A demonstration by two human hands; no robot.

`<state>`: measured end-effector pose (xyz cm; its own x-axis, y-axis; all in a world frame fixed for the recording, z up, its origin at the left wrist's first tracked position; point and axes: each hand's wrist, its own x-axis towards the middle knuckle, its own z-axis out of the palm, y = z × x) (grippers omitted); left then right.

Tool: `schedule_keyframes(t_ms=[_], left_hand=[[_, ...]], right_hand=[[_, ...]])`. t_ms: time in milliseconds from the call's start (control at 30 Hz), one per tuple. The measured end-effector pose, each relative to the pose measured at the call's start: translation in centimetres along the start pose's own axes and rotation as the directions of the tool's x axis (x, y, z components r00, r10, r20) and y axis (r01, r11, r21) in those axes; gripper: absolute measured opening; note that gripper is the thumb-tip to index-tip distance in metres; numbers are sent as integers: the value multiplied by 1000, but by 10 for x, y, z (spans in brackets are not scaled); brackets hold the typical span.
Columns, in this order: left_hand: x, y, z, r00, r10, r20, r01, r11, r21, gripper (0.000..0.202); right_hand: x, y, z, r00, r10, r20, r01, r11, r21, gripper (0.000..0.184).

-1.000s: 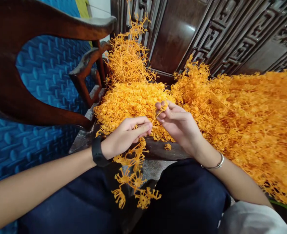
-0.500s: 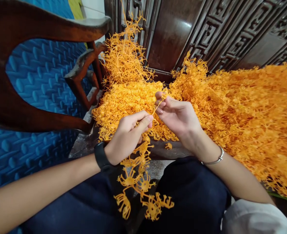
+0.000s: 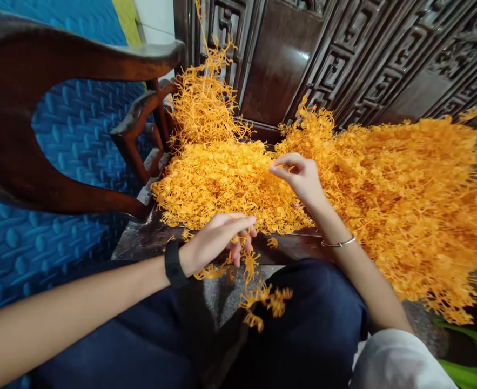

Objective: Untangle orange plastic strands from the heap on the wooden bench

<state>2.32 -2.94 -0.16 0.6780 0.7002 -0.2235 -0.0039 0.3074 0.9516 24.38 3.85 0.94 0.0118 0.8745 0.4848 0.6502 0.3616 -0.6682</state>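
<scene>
My left hand (image 3: 224, 237), wearing a black wristband (image 3: 175, 263), is closed loosely around orange plastic flower pieces (image 3: 264, 297). They have thin, branching arms and dangle below my fingers over the gap between my knees. My right hand (image 3: 299, 175) is apart from it, over the right edge of the middle heap (image 3: 214, 183) of the same orange pieces. Its thumb and forefinger meet in a pinch; anything between the tips cannot be made out against the orange behind. A silver bangle (image 3: 339, 244) sits on that wrist.
A larger orange heap (image 3: 416, 200) spreads to the right, and a stringy tangle (image 3: 206, 108) stands at the back left. The dark wooden seat (image 3: 135, 237) has a carved backrest (image 3: 282, 59) and an armrest (image 3: 136, 135). Blue patterned matting (image 3: 80, 119) lies left.
My hands have moved apart, and the stem stretched between them is gone from there. The left hand has dropped slightly; the right has turned palm-down over the heap.
</scene>
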Motion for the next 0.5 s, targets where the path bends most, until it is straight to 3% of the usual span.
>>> schedule_keyframes(t_ms=[133, 300, 433, 500], left_hand=[[4, 5, -2, 998, -4, 59, 12, 990, -139, 42], [6, 5, -4, 998, -16, 68, 32, 970, -242, 45], [10, 2, -8, 997, -33, 66, 52, 949, -311, 45], [11, 0, -10, 997, -36, 73, 58, 941, -335, 46]], right_hand=[[-3, 3, 6, 984, -97, 148, 126, 973, -195, 8], [-3, 14, 8, 994, -53, 96, 75, 969, -237, 15], [-9, -11, 1, 995, -87, 52, 92, 991, -101, 13], [-17, -36, -5, 972, -165, 168, 155, 985, 74, 5]])
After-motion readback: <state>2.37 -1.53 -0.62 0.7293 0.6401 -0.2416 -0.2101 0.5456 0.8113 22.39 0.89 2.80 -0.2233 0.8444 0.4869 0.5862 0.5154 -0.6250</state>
